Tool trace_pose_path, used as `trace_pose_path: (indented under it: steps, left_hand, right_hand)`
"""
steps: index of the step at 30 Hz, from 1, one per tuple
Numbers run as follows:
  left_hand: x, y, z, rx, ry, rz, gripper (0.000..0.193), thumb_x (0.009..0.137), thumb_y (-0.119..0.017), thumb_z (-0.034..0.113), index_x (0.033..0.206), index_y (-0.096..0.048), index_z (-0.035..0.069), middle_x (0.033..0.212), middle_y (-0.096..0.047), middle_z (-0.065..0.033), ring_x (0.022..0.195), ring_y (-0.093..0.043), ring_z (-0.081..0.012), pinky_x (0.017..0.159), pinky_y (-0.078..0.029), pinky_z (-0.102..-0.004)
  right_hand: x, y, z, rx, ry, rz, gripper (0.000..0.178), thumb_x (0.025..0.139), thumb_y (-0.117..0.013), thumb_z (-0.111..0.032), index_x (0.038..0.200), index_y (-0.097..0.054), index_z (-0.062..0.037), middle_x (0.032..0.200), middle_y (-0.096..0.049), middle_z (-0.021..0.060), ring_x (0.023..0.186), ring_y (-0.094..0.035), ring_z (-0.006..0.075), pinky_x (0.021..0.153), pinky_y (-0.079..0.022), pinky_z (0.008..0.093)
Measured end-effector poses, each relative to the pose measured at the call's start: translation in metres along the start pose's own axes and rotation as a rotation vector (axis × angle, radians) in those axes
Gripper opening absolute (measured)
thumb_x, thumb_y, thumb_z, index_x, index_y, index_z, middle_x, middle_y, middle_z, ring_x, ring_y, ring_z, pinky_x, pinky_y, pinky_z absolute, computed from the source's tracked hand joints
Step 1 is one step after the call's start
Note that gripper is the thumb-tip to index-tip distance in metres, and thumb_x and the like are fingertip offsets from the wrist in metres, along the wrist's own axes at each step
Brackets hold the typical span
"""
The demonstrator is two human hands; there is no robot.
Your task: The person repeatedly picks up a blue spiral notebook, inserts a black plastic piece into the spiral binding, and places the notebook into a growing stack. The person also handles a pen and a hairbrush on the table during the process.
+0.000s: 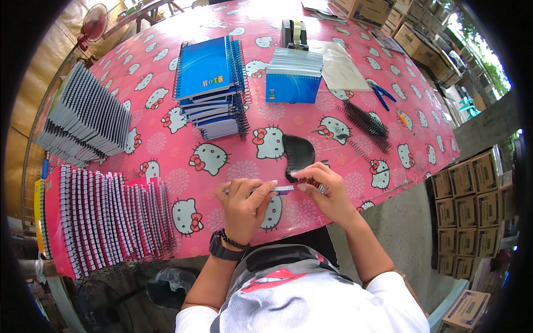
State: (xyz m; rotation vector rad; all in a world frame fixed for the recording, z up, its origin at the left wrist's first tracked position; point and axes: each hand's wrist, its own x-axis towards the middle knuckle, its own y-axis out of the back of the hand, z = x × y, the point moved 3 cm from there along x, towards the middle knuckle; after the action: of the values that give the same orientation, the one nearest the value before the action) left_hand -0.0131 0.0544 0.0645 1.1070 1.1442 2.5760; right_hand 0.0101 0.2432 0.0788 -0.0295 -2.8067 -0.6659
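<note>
Left hand [242, 201] clamps a thin notebook [285, 189], right hand [328, 191] pinches a coil [312, 183] above a pink-covered table [302, 215]; cartons [467, 213] rise beyond.

Pad [284, 189] mostly hidden by left hand [244, 201]; dark coil [314, 185] partly covered by right hand [328, 194]. Top-edge carton [363, 10], far end of desk [250, 14] cut off.

On the surface [239, 158], a notebook row [111, 219] stands at the near left, with a notebook stack [86, 114] behind it. Right of that stack sits a spiral notebook pile [205, 72], then a booklet block [293, 86] with a tape dispenser [294, 36] behind. A coil bundle [366, 125] and pliers [383, 97] lie farther right. Nearer, a booklet [284, 190] is in the left hand [244, 201], a coil [312, 183] in the right hand [328, 191]. Boxes [466, 208] are stacked beyond the right edge.
</note>
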Motion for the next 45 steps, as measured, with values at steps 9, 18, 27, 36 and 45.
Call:
trace_pose_path:
  steps: [9, 18, 27, 36, 45]
  left_hand:
    - [0.001, 0.001, 0.001, -0.012, 0.0, -0.028, 0.023, 0.077, -0.071, 0.015, 0.099, -0.07, 0.019, 0.083, -0.059, 0.0044, 0.083, -0.055, -0.0142, 0.093, -0.027, -0.0402]
    - [0.0, 0.002, 0.002, -0.008, 0.022, -0.042, 0.021, 0.077, -0.071, 0.015, 0.098, -0.07, 0.018, 0.083, -0.06, 0.0041, 0.084, -0.055, -0.0141, 0.094, -0.027, -0.0418]
    - [0.001, 0.004, 0.004, -0.007, 0.028, -0.043, 0.021, 0.077, -0.071, 0.015, 0.097, -0.068, 0.017, 0.085, -0.06, 0.0037, 0.085, -0.056, -0.0156, 0.094, -0.027, -0.0423]
    - [0.006, -0.01, 0.014, -0.13, -0.074, -0.231, 0.027, 0.069, -0.072, 0.013, 0.095, -0.063, 0.015, 0.085, -0.059, -0.0008, 0.085, -0.057, -0.0205, 0.091, -0.036, -0.0432]
    - [0.004, 0.0, 0.015, -0.064, -0.193, -0.296, 0.023, 0.074, -0.072, 0.023, 0.094, -0.063, 0.017, 0.091, -0.06, 0.0005, 0.092, -0.059, -0.0173, 0.097, -0.032, -0.0445]
  right_hand:
    - [0.004, 0.008, 0.003, -0.001, 0.115, -0.195, 0.02, 0.081, -0.066, -0.002, 0.101, -0.067, -0.0041, 0.087, -0.062, 0.0072, 0.077, -0.061, 0.0193, 0.068, -0.048, 0.0291]
    - [0.002, 0.007, 0.0, -0.01, 0.09, -0.255, 0.024, 0.085, -0.063, -0.007, 0.108, -0.064, -0.0041, 0.084, -0.062, 0.0121, 0.074, -0.061, 0.0232, 0.065, -0.048, 0.0326]
    - [0.0, 0.006, 0.001, 0.016, -0.012, -0.296, 0.031, 0.083, -0.064, -0.002, 0.115, -0.06, -0.0031, 0.081, -0.058, 0.0099, 0.073, -0.058, 0.019, 0.068, -0.047, 0.0302]
    - [-0.002, 0.001, 0.012, 0.175, -0.211, -0.311, 0.037, 0.087, -0.062, -0.006, 0.123, -0.055, -0.0043, 0.1, -0.062, 0.0119, 0.079, -0.059, 0.015, 0.069, -0.048, 0.0275]
    - [0.051, 0.007, 0.053, -0.39, 0.186, -0.334, 0.074, 0.067, -0.08, -0.038, 0.128, -0.051, -0.0097, 0.142, -0.035, 0.0252, 0.128, -0.035, 0.046, 0.105, -0.032, 0.0527]
